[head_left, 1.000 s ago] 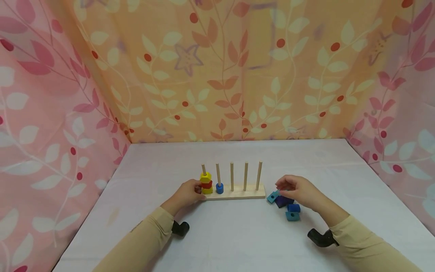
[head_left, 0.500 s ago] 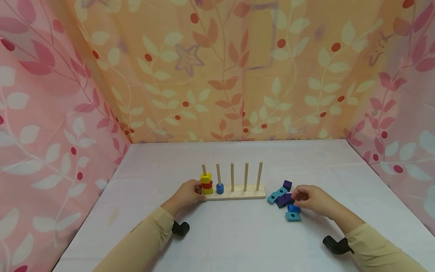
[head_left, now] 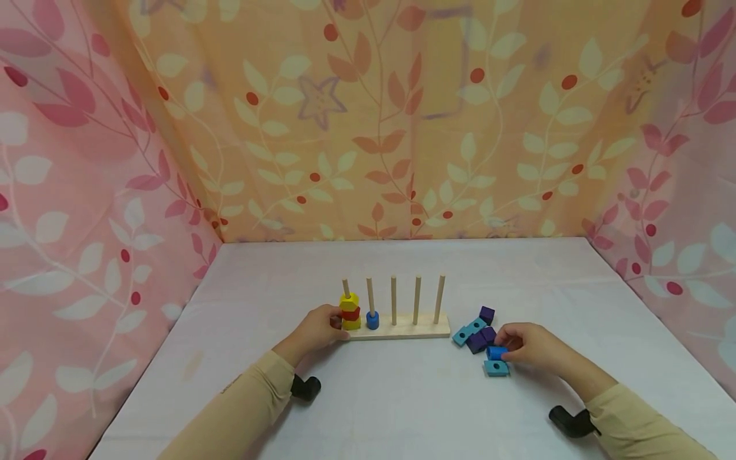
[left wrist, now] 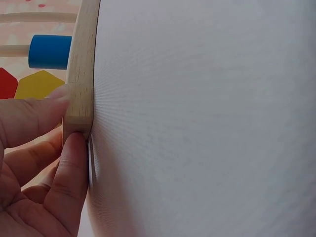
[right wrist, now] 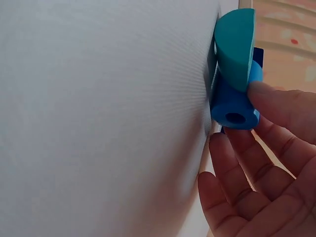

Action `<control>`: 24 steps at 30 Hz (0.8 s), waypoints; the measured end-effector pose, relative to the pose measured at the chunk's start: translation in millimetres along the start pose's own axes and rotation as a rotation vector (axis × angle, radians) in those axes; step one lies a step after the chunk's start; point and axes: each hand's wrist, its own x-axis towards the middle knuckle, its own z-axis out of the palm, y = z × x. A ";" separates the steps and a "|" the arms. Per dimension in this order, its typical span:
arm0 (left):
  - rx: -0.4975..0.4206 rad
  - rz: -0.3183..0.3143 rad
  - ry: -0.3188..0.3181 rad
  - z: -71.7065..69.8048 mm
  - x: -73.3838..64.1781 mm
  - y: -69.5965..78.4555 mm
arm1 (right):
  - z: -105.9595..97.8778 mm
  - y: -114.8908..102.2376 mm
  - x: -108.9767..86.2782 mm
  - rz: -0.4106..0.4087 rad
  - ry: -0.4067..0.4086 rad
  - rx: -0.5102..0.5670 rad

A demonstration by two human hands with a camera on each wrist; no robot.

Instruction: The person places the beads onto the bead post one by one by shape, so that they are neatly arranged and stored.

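Note:
My left hand [head_left: 310, 331] holds the left end of a wooden peg stand [head_left: 402, 332], thumb on one face and a finger against its end in the left wrist view. Yellow beads [head_left: 348, 301] with a red bead [head_left: 351, 314] between them fill the first peg. A blue bead [left wrist: 49, 51] sits at the foot of the second. To the right, my right hand [head_left: 537, 346] pinches a blue cylinder bead [right wrist: 234, 106] lying on its side, the thumb on its edge and fingertips behind its holed end. A teal half-round bead [right wrist: 237, 49] lies against it.
Purple beads [head_left: 476, 342] and more teal beads [head_left: 461, 336] lie in a loose cluster between the stand and my right hand. Three bare pegs [head_left: 416, 300] rise from the stand. A white cloth [head_left: 391, 402] covers the table, with patterned curtains [head_left: 379, 128] around it.
My right hand has drawn back to the right and toward me, from over the purple and teal beads to the blue cylinder bead. The left hand stays on the stand.

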 end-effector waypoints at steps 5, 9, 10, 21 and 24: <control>0.004 0.011 0.002 1.4 0.8 -1.3 | 3.2 1.6 1.7 -0.003 0.007 -0.058; 0.024 0.024 0.005 1.3 0.3 -1.0 | 5.4 2.2 3.2 -0.014 0.006 -0.094; 0.033 0.028 0.006 1.2 0.3 -0.9 | 5.9 1.8 3.7 -0.010 0.005 -0.100; 0.050 0.036 0.004 -0.5 -0.6 2.4 | -5.6 -5.7 3.9 0.033 0.008 -0.077; 0.045 0.023 0.004 -0.5 -0.1 1.2 | -11.9 -8.8 2.2 0.031 0.028 -0.037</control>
